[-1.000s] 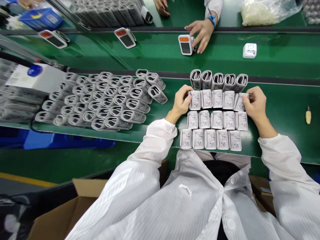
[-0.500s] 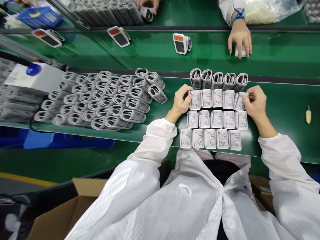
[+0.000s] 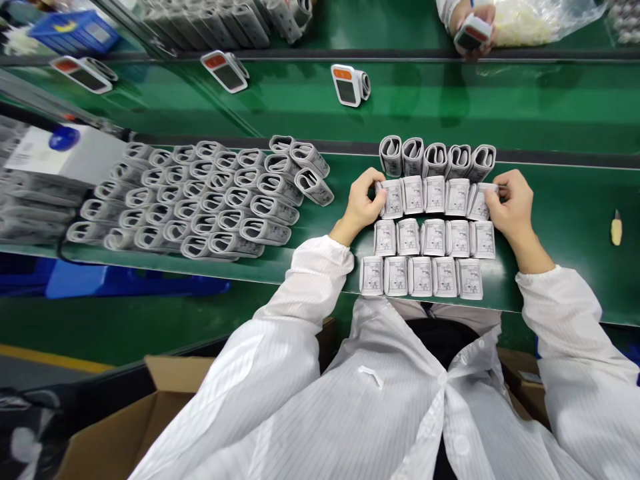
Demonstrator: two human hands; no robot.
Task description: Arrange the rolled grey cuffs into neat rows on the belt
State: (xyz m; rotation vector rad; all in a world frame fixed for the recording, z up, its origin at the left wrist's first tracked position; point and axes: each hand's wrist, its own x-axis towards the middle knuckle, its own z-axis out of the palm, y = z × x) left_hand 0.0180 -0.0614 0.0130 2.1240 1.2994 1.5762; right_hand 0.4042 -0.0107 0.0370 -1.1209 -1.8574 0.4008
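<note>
Left hand [image 3: 364, 198] and right hand [image 3: 513, 202] grasp a row of folded cuffs [image 3: 435, 195] by both ends.
Their hold behind is hidden; above, a co-worker's sleeve [image 3: 446, 11] is cut off.

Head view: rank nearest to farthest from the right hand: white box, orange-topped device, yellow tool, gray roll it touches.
1. Gray roll: touching the right hand, row's right end.
2. Yellow tool: off to the right.
3. Orange-topped device: ahead, leftward.
4. White box: far left.

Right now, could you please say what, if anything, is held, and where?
The second-farthest row of rolled cuffs, held at its ends by left grip and right grip.
</note>
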